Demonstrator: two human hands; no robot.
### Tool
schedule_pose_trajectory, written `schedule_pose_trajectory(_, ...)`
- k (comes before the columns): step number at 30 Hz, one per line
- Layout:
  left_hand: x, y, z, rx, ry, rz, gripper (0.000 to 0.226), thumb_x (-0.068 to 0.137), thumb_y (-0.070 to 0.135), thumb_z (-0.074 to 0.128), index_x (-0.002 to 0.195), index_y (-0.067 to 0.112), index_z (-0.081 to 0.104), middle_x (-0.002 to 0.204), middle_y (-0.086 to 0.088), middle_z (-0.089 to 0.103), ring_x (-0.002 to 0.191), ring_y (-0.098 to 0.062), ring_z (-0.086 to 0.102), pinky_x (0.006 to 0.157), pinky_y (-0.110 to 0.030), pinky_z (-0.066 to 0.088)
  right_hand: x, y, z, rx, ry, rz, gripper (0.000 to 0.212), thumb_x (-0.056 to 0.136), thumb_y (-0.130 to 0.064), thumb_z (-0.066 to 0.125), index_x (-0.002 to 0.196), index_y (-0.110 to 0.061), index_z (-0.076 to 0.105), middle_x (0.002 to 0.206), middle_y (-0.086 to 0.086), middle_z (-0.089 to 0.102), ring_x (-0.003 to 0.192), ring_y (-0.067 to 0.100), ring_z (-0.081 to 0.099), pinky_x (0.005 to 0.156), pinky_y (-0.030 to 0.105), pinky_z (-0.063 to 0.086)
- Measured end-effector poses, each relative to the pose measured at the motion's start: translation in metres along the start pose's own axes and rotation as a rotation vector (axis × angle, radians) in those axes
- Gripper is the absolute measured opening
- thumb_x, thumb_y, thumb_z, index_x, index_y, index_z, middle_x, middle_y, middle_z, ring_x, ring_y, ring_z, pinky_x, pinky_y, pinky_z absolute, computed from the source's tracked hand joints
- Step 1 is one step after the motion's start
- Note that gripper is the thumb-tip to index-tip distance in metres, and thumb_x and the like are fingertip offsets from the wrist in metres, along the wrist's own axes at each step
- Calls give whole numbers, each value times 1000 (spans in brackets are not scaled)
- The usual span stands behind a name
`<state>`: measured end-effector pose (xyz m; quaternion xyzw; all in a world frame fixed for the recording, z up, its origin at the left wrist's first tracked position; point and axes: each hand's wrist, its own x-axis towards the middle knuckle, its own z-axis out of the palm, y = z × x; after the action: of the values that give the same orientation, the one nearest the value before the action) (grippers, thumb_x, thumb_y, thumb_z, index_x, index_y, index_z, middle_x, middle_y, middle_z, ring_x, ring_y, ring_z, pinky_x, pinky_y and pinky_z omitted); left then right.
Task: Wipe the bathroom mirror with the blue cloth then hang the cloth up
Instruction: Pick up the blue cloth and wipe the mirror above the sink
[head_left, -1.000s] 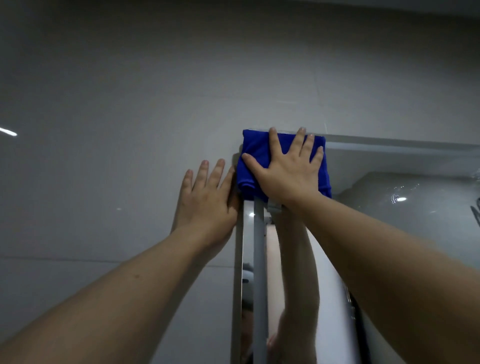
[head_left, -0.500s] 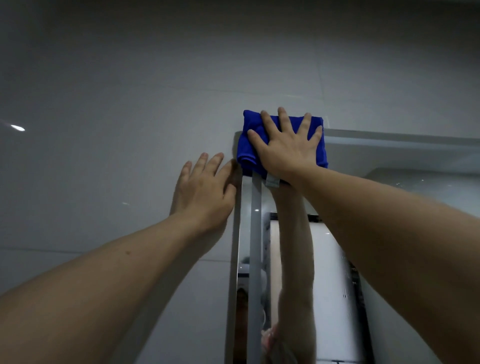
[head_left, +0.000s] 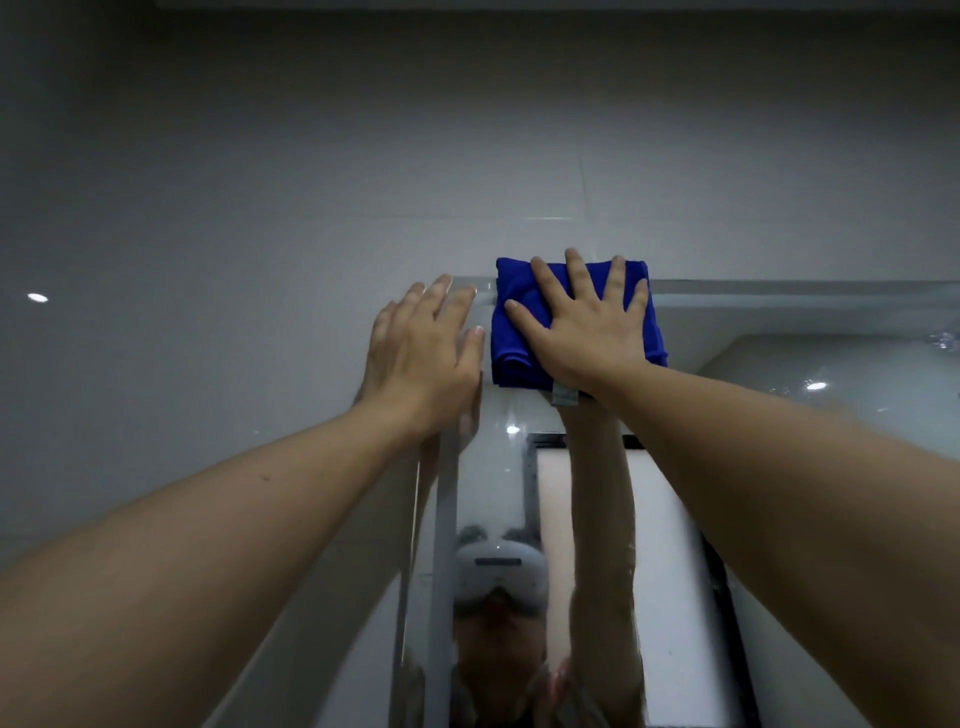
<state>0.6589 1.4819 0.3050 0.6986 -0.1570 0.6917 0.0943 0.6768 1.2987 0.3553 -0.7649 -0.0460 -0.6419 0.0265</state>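
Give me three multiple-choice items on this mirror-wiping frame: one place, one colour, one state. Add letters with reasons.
1. Where on the mirror is the cloth?
A. bottom edge
B. top left corner
C. centre

2. What colour is the cloth?
A. blue
B. white
C. green

3. How does the right hand meet the cloth?
A. bunches it in a fist
B. pinches one corner
C. presses it flat with spread fingers

Key: 1 B, the cloth lies where the mirror's top and left edges meet. 2 A, it is plainly deep blue. 3 C, the fingers lie straight and fanned over the folded cloth, while the left hand lies open beside it at the mirror's left edge.
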Motion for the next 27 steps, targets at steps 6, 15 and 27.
schedule_pose_trajectory(6, -12, 17, 6, 43, -33, 46, 55, 104, 42, 35, 156, 23, 34, 164, -7, 32, 153, -27, 24, 126, -48, 17, -16, 10, 2, 7, 11, 9, 81, 93, -83, 9, 162, -44, -6, 173, -1, -11, 155, 43, -18, 122, 67, -9)
schedule_pose_trajectory(15, -47, 26, 15, 62, -60, 45, 60, 102, 47, 30, 159, 26, 29, 168, -6, 22, 155, -29, 16, 125, -50, 13, -58, 21, 9, 14, 12, 9, 82, 92, -84, 9, 163, -44, -5, 173, -1, -11, 155, 44, -18, 122, 67, -9)
schedule_pose_trajectory(27, -87, 28, 12, 52, -126, -15, 59, 103, 47, 32, 159, 28, 26, 170, -3, 17, 157, -27, 8, 126, -51, 7, -112, 30, 16, 17, -28, 33, 83, 92, -84, 10, 162, -43, -7, 173, 0, -13, 155, 44, -19, 122, 68, -8)
